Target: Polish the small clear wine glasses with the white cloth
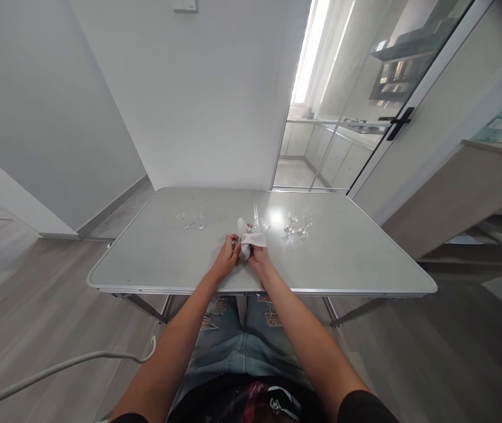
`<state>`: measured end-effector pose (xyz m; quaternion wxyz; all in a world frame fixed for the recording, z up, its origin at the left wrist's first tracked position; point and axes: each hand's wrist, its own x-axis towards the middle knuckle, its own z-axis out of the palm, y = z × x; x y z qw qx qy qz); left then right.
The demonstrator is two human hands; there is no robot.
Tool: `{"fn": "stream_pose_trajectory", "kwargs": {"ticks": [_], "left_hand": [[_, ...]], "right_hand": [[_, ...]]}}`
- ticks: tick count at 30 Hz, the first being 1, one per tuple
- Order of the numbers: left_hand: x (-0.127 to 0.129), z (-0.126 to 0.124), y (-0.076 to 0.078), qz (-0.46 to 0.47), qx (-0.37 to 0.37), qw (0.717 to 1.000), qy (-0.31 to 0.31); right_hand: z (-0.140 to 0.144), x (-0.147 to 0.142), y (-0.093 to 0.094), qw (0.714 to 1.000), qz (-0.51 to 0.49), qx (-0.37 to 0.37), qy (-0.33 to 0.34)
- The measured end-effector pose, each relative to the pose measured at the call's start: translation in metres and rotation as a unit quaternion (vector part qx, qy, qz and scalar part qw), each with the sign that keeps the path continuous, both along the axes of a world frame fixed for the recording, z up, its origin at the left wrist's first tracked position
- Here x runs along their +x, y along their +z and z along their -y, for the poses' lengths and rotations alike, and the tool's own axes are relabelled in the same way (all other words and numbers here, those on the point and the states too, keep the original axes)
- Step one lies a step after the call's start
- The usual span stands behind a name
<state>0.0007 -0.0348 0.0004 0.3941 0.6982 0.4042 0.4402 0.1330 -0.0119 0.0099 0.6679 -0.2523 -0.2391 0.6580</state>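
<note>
Near the middle of the table, my right hand (258, 255) is closed around a white cloth (254, 239). Close beside it, my left hand (228, 256) has its fingers pinched on a small clear glass part at the cloth's left side, apparently the foot of a stemmed glass. Clear glass (263, 224) also shows just beyond the cloth; whether it belongs to the held glass I cannot tell. To the right stand two clear stemmed glasses, a nearer-in one (290, 223) and another (305, 223). Two more faint stemmed glasses (200, 220) are on the left.
The pale grey folding table (343, 258) has a metal rim and a centre seam. Behind it rise a white wall (198, 106) and a glazed door with a black handle (397, 122). Shelving (467, 194) is at right. A pale cable (79, 356) curves in at lower left.
</note>
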Motion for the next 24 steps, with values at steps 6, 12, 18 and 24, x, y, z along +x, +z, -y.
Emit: {"fn": "stream_pose_trajectory", "kwargs": {"ticks": [6, 12, 18, 24], "left_hand": [[0.0, -0.001, -0.001, -0.01, 0.012, 1.0, -0.002], [0.001, -0.002, 0.0, -0.075, 0.134, 0.987, 0.036], [-0.001, -0.002, 0.003, -0.058, 0.073, 0.993, 0.07], [-0.002, -0.002, 0.006, -0.02, 0.065, 0.994, 0.083]], "right_hand": [[-0.004, -0.002, -0.01, 0.999, -0.016, 0.039, -0.03], [-0.003, -0.003, -0.014, 0.998, -0.03, -0.03, -0.053], [-0.004, -0.003, -0.011, 1.0, -0.006, 0.013, -0.027], [0.001, -0.003, -0.004, 0.997, 0.021, 0.069, -0.006]]}}
